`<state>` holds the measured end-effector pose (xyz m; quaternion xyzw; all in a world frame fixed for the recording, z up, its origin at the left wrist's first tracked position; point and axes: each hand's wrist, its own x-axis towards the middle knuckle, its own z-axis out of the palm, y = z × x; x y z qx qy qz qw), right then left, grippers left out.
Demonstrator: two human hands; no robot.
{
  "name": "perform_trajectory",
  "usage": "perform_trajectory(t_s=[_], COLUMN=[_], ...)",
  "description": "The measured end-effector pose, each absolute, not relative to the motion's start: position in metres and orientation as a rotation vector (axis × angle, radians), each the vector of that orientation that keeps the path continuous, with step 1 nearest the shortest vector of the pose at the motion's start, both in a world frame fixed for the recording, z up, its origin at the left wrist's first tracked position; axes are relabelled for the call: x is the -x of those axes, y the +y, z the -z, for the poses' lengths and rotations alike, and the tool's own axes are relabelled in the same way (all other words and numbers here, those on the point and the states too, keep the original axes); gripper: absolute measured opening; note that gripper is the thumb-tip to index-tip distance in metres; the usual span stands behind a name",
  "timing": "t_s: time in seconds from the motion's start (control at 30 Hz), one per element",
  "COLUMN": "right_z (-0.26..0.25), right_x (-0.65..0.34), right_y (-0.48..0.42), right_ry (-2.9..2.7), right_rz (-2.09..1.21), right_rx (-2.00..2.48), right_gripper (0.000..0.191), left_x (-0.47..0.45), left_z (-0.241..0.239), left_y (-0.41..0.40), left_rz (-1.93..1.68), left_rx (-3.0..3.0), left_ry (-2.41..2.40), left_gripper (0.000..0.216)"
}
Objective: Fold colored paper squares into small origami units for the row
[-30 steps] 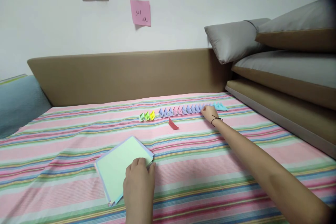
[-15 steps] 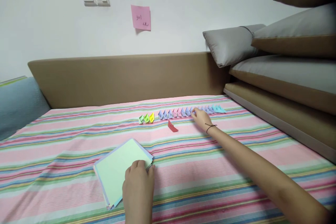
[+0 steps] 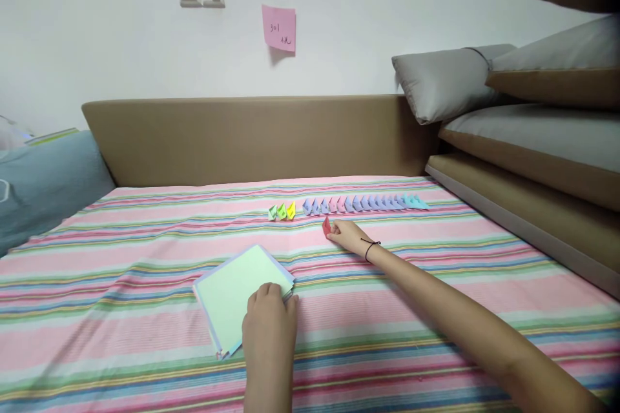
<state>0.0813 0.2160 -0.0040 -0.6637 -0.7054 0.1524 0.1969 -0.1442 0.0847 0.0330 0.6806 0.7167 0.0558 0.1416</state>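
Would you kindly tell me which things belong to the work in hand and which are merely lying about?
Apparently in use:
red paper boat
lined-up paper boats
paper stack

Merely around:
grey pillow
blue cushion
pink sticky note

Pink note [image 3: 279, 29] on wall [image 3: 349, 13]: handwritten "301", second line illegible.

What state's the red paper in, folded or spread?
Folded: the red paper is a small, pointed shape at the right hand, unlike the flat sheets under the left hand.
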Motion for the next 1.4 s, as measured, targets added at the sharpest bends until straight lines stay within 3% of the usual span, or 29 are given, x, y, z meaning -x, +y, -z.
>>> perform_trajectory(t_s=[0.37, 0.57, 0.93, 1.4], right_z=[-0.005, 0.005, 0.035, 0.049], right_x=[-0.155, -0.194, -0.013, 0.022], right_y=[0.201, 0.181, 0.228, 0.217], right_ry=[-1.686, -1.454, -1.240, -1.221], right_rz=[-0.505, -0.706, -1.159, -0.979], right_rx=[1.787, 1.715, 1.435, 1.570], right_gripper=[0.021, 0.020, 0.027, 0.023], left_x=[0.150, 0.150, 0.142, 0.160], left_z=[-0.033, -0.031, -0.038, -0.030], left_y=[0.090, 0.096, 0.083, 0.061], left_rz=[-0.132, -0.098, -0.164, -0.368], left_rx=[-2.017, -1.986, -1.973, -1.995], left_ry=[2.038, 2.080, 2.133, 2.211], left_gripper=[0.035, 0.040, 0.031, 0.028])
